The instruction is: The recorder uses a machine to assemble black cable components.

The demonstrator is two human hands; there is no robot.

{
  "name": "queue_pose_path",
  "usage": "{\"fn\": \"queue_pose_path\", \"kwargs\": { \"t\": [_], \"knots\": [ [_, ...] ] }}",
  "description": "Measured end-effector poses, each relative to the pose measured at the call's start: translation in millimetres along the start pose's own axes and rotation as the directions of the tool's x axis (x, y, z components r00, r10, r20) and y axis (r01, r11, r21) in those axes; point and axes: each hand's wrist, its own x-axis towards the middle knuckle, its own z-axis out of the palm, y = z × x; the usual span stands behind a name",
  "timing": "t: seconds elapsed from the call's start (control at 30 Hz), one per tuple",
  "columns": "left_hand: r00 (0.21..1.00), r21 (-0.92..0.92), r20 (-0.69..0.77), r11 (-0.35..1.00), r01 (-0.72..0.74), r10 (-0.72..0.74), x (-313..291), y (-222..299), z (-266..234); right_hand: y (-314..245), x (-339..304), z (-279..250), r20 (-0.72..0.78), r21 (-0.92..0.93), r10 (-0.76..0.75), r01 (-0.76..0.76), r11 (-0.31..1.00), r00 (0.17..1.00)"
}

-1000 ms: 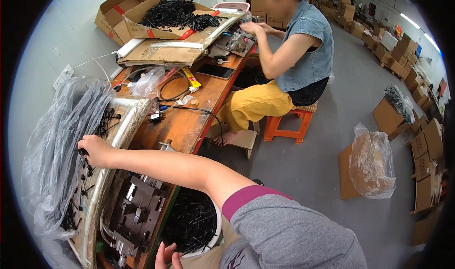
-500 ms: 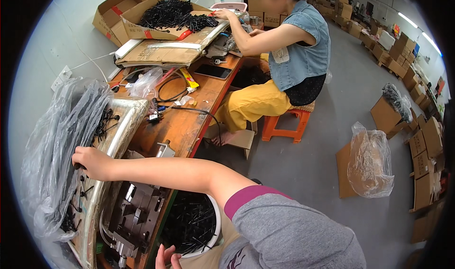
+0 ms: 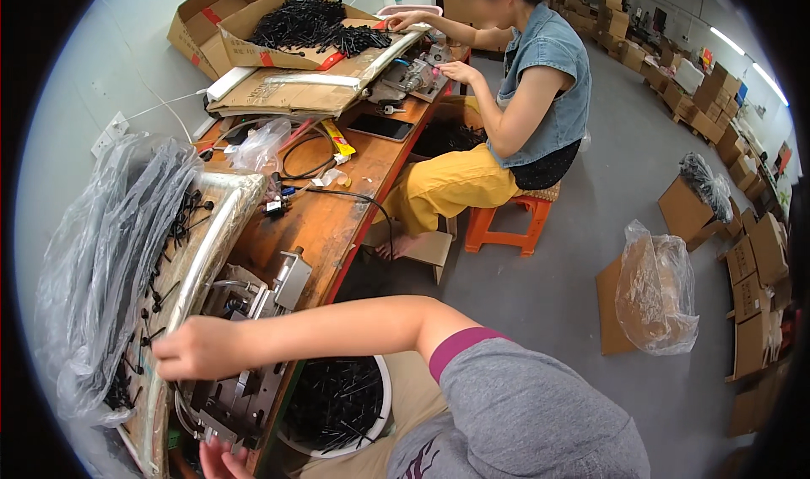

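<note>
My right hand (image 3: 201,349) is closed and a little blurred, over the near edge of a plastic-wrapped board (image 3: 198,276). Whatever its fingertips grip cannot be made out. Several thin black sticks with round heads (image 3: 152,297) lie on the board past that hand. My left hand (image 3: 221,460) shows only its fingers at the lower edge, apart and seemingly with nothing in them, beside the metal fixture (image 3: 240,395). My right forearm covers part of this fixture. Below the bench edge stands a white bucket (image 3: 386,411) full of black sticks.
Crumpled clear plastic (image 3: 110,259) covers the board's far side. Along the wooden bench (image 3: 337,217) lie cables and a phone (image 3: 380,127). A co-worker (image 3: 540,99) sits on an orange stool (image 3: 506,226), beside a carton (image 3: 245,44) of black parts.
My right hand has moved back from the sticks on the board, towards the fixture. My left hand has moved left to the fixture. The co-worker's hands have shifted.
</note>
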Motion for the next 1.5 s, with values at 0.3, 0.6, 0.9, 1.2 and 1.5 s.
{"fn": "queue_pose_path", "kwargs": {
  "t": [0.3, 0.6, 0.9, 1.2, 1.5],
  "knots": [
    [0.973, -0.090, 0.033, 0.971, -0.223, 0.227, 8.1, 8.1, 12.9, -57.9, -26.4, -3.7, -0.087, -0.047, -0.261, 0.258, 0.965, 0.961],
    [0.973, 0.128, 0.187, 0.978, -0.162, 0.136, 8.6, -29.1, -16.4, -61.1, -43.5, -23.0, -0.064, 0.282, 0.106, -0.084, 0.956, 0.992],
    [0.898, 0.325, 0.365, 0.871, -0.369, 0.244, 3.0, -23.1, 26.1, -70.1, -37.8, -77.1, 0.497, 0.629, 0.778, -0.777, -0.018, 0.384],
    [0.819, 0.452, 0.504, 0.724, -0.521, 0.274, 6.9, -44.8, 39.9, -77.3, -44.4, -86.6, 0.608, 0.432, 0.776, -0.891, -0.142, 0.171],
    [0.826, 0.483, 0.528, 0.730, -0.484, 0.199, 18.1, -41.3, 48.9, -72.2, -57.0, -89.9, 0.627, 0.416, 0.771, -0.885, -0.210, 0.112]
  ]
}}
